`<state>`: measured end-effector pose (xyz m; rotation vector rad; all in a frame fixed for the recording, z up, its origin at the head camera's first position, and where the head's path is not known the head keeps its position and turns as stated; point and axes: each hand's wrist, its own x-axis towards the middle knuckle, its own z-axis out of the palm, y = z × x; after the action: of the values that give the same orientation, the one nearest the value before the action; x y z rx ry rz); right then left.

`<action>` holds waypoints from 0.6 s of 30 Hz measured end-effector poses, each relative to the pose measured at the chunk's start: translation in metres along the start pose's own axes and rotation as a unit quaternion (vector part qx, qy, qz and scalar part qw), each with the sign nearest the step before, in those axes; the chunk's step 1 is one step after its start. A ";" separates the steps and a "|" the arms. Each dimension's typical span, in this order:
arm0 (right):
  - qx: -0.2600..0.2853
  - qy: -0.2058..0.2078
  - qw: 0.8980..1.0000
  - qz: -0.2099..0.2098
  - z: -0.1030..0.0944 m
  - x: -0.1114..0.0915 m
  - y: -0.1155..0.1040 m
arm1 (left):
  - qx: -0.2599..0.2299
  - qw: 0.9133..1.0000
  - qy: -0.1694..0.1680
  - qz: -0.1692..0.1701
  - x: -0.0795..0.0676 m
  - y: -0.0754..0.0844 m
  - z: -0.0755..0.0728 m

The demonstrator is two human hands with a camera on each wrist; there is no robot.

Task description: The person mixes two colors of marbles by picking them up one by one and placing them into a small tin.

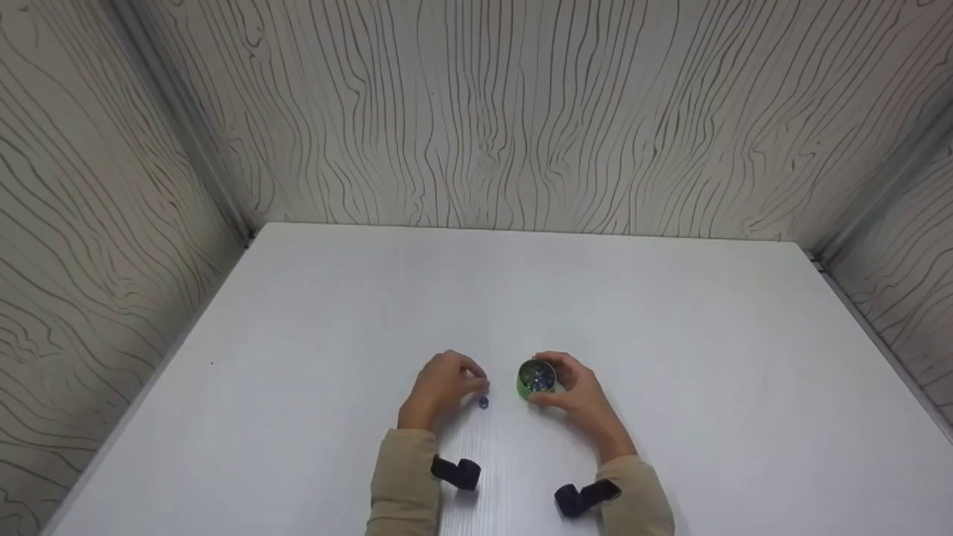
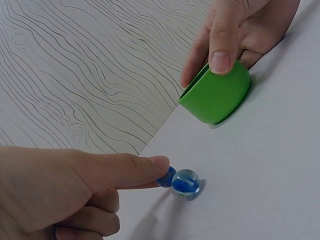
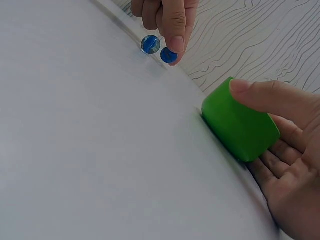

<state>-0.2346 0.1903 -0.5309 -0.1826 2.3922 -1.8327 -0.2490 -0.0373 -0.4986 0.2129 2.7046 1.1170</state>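
Observation:
Between thumb and forefinger, my left hand (image 1: pixel 445 383) pinches a small blue marble (image 3: pixel 169 55). A clear glass marble with a blue swirl (image 2: pixel 185 182) rests on the white table right beside those fingertips; in the left wrist view the two marbles overlap. To their right stands a small green cup (image 2: pixel 220 95), upright, its mouth facing up. My right hand (image 1: pixel 581 391) grips the cup from its right side, thumb on the near wall and fingers round the far side. Several shiny glass marbles (image 1: pixel 537 377) lie inside the cup.
The white table (image 1: pixel 335 313) spreads out around both hands. Panels with a wood-grain line pattern (image 1: pixel 476 112) rise behind it and at both sides. Black wrist cameras (image 1: pixel 467 474) stick out from the beige sleeves (image 1: pixel 406 484).

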 end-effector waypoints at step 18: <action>-0.010 0.003 1.000 -0.001 0.001 0.000 -0.001 | 0.007 1.000 0.000 0.008 -0.001 0.003 -0.003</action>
<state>-0.2346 0.1895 -0.5303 -0.1832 2.4167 -1.8125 -0.2480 -0.0373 -0.4945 0.2365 2.7156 1.1033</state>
